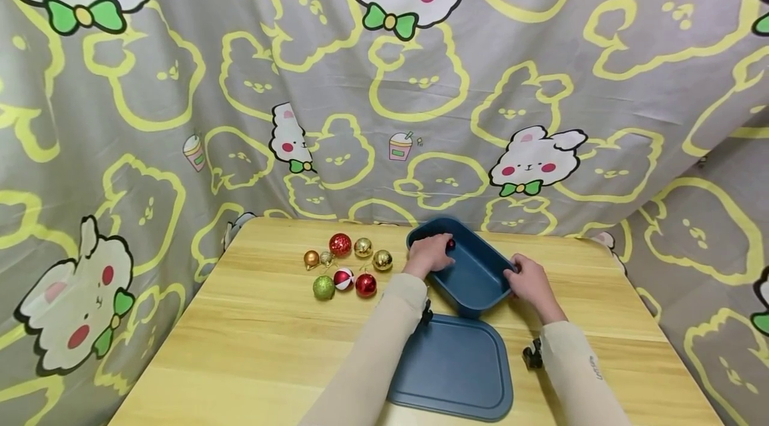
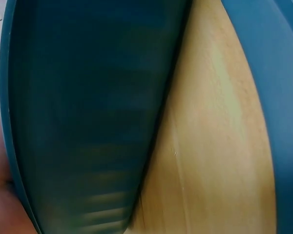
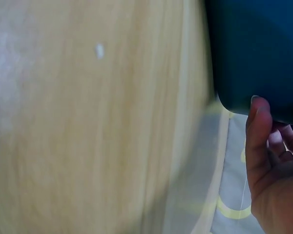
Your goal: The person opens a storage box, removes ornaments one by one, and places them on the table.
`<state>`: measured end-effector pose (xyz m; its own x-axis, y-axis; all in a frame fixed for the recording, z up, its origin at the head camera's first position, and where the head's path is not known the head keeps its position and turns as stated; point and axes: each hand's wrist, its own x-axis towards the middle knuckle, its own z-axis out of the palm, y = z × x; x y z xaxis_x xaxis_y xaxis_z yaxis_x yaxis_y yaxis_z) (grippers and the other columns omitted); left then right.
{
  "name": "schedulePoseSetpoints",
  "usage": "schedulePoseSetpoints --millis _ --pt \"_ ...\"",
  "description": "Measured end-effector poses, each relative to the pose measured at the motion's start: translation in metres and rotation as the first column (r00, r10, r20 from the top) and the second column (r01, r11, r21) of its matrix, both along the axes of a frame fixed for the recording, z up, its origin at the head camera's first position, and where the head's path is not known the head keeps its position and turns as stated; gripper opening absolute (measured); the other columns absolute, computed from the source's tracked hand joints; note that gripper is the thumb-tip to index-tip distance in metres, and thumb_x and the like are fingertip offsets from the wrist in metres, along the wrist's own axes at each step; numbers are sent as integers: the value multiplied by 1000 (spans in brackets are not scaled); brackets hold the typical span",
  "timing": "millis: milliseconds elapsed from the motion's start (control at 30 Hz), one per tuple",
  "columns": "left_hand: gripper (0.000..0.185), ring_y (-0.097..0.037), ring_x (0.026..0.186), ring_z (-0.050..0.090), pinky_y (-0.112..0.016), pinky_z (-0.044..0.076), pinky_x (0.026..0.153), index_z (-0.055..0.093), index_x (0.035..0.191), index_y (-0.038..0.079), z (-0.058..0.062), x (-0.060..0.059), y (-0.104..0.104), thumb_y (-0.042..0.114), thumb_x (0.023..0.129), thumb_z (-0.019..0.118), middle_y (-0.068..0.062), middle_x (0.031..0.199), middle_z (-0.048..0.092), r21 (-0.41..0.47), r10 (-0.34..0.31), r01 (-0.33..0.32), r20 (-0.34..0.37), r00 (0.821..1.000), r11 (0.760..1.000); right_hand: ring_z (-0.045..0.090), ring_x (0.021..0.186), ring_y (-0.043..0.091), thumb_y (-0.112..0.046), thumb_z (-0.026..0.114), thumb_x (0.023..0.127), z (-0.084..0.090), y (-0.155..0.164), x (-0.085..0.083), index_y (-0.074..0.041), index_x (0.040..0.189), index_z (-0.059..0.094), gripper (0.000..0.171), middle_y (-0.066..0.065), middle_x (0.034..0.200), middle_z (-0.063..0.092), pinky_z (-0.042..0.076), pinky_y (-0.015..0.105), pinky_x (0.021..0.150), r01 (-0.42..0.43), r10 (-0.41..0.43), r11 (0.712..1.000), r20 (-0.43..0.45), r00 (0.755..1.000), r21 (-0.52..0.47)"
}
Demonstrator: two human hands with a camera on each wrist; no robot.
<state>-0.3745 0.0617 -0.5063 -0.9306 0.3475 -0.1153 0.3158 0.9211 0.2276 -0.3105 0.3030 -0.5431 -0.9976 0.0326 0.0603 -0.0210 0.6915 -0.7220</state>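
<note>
Holding the red bauble (image 1: 449,244) inside the blue box (image 1: 480,279), the left hand (image 1: 428,255) curls round it; the right hand (image 1: 529,281) grips the box's wall, which could tip toward the bench's (image 1: 258,339) far edge if tugged.

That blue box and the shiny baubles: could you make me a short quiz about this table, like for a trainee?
1. True or false: the flat blue lid sits on top of the blue box.
2. Which of the hands reaches inside the box with a red ball? A) left hand B) right hand C) neither
3. Fill in: the loose baubles lie on the wooden table to the ____ of the box, seen from the head camera.

Key: 1 false, the lid lies flat on the table nearer the person. 2 A; the right hand grips the box's rim. 3 left.
</note>
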Motion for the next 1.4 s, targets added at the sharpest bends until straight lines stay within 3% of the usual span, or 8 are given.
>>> schedulePoseSetpoints --millis 100,367,500,633,767,867,1200,1400 --pt "57 -18 134 58 -40 54 96 50 153 37 -1 0 0 45 99 69 10 153 56 -6 -11 11 0 1000 1000 62 50 19 -7 56 99 0 -1 -1 -4 91 49 11 9 67 57 54 34 52 3 -3 1000 -3 1000 5" --pt "40 -12 112 66 -35 56 78 66 132 44 -8 0 2 47 93 76 13 122 71 -45 -35 30 -96 995 999 62 50 19 -8 55 99 0 -1 0 -4 91 49 12 9 67 57 55 33 53 9 -9 1000 1 1000 9" --pt "37 -10 112 66 -35 56 86 68 126 46 -11 0 2 51 91 77 15 122 71 -77 -74 65 -117 990 995 62 50 19 -8 55 99 0 -2 0 -4 91 49 11 10 68 57 55 33 53 9 -9 1000 1 1000 6" --pt "37 -11 118 65 -35 53 96 70 124 46 -10 0 1 51 88 80 19 130 69 -85 -163 153 -138 977 985 63 51 19 -8 55 99 -1 -2 0 -4 90 49 11 9 68 57 55 33 53 10 -10 1000 -3 1000 4" --pt "30 -12 118 66 -33 55 94 72 119 45 -10 1 0 48 90 78 19 132 68 -97 -248 235 -152 957 967 63 51 19 -7 55 99 -1 -2 0 -5 90 47 12 9 69 56 56 33 53 14 -14 1000 6 1000 -6" --pt "24 -11 114 67 -31 56 92 74 116 43 -10 1 -1 45 92 77 19 127 70 -87 -265 253 -168 950 964 64 52 19 -7 55 99 -1 -2 0 -5 90 47 13 9 69 55 56 33 54 16 -15 1000 14 1000 -10" --pt "24 -14 111 68 -28 54 101 77 120 28 -14 0 -5 33 97 75 9 121 73 97 -239 270 -253 938 958 64 52 19 -7 55 100 -2 -3 -1 -4 92 48 11 10 72 56 56 33 54 16 -16 1000 14 1000 -6" --pt "24 -15 103 70 -28 56 95 78 118 20 -15 -2 -11 26 95 78 3 113 75 290 -195 283 -297 935 914 64 53 19 -6 55 101 0 -4 0 -4 92 48 11 12 74 57 56 32 54 15 -15 1000 22 1000 -18"
